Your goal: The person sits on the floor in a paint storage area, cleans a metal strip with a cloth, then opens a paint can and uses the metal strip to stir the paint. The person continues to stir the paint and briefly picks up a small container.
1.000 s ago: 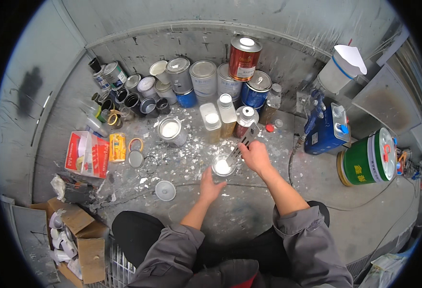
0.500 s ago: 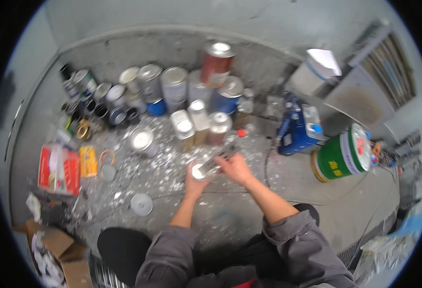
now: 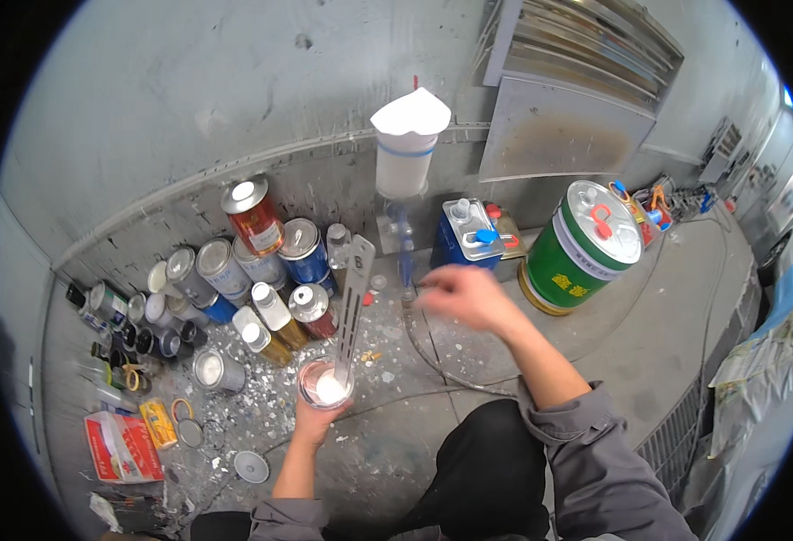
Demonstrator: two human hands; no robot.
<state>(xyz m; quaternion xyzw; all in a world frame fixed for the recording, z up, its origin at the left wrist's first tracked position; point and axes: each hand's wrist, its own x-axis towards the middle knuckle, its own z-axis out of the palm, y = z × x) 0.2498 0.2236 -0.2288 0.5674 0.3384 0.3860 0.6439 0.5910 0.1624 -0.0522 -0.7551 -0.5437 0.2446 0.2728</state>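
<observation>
My left hand (image 3: 317, 422) is wrapped round a clear plastic cup (image 3: 307, 386) with white paint (image 3: 331, 388) in it. A flat metal stirring stick (image 3: 354, 302) with slots along it stands tilted in the cup, its top end free. My right hand (image 3: 473, 298) is in the air to the right of the stick, apart from it. Its fingers point left, slightly curled and a little blurred, and nothing shows in them. Below and beyond that hand are a blue rectangular can (image 3: 458, 236) and a hose (image 3: 428, 356) on the floor.
Several paint cans and bottles crowd the left, with a red-brown can (image 3: 254, 221) stacked on top. An open can of white paint (image 3: 219, 370) stands nearer. A white holder with paper (image 3: 405, 162) is at the wall. The green drum (image 3: 577, 257) stands right.
My right hand has let go of the stirring stick and moved right, away from the cup. The stick now stands tilted in the cup. The view has swung to the right.
</observation>
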